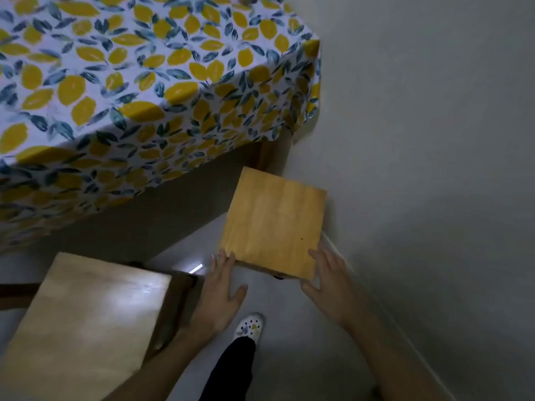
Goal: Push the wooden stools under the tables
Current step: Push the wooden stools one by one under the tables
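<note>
Wooden and yellow-brown, the small stool [275,222] stands on the grey floor [289,328], right at the corner of the table [269,157]. Its far edge sits just by the table's wooden leg and most of its square top sticks out toward the person. It is not fully under the table. The wall [434,140] is just beside the stool on its right.

Both hands are at the near edge of the stool. The left hand [223,287] has its fingers spread wide, and the fingertips touch the near left corner of the stool top. The right hand [327,276] is spread wide too, with fingers lying on the near right corner and the thumb pointing in under the edge. Neither hand is wrapped around the stool; they are flat and open against it.

A second stool [84,322], paler and bigger in the view, stands to the left of the small stool, near the person and out from the table. A tablecloth [130,82] with yellow lemons and blue leaves covers the table and hangs down its side. Below the small stool in the view, one foot in a white dotted shoe [250,327] stands on the floor, with a black trouser leg [231,369] above it.
</note>
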`<act>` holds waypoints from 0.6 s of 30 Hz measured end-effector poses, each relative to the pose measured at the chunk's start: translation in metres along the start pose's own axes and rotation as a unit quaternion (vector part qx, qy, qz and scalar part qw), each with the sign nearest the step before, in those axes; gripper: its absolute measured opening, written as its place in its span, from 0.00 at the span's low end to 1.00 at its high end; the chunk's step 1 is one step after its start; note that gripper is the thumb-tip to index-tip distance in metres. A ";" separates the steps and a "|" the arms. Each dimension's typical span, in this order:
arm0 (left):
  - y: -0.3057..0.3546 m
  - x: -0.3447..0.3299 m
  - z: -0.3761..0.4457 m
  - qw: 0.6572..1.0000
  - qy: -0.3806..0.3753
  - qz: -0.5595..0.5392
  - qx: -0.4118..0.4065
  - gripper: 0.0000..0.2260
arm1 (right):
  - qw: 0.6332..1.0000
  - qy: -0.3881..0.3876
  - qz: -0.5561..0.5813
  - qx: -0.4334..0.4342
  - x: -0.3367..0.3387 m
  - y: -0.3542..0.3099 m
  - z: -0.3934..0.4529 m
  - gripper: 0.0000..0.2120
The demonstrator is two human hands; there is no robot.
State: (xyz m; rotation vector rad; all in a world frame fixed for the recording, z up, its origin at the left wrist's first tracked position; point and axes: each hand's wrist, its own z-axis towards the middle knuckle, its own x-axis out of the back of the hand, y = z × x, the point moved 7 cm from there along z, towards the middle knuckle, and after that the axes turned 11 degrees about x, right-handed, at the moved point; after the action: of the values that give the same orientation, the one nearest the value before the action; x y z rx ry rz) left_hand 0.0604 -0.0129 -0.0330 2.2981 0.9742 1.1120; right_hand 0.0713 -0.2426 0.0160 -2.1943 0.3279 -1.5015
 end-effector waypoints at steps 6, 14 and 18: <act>-0.017 -0.071 0.084 0.993 0.028 0.088 0.074 0.43 | 0.994 -0.089 -0.036 0.046 -0.068 0.096 0.072 0.43; -0.029 -0.146 0.124 0.965 0.027 0.101 0.240 0.50 | 0.953 -0.126 -0.161 0.224 -0.103 0.181 0.115 0.53; -0.021 -0.155 0.130 0.958 0.079 0.113 0.253 0.52 | 0.941 -0.135 -0.171 0.258 -0.100 0.192 0.122 0.49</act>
State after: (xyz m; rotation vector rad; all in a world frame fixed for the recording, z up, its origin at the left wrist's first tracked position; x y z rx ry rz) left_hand 0.0870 -0.1197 -0.2036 2.8204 1.1914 1.2695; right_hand 0.1577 -0.3360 -0.1969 -2.0397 -0.5092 -1.2353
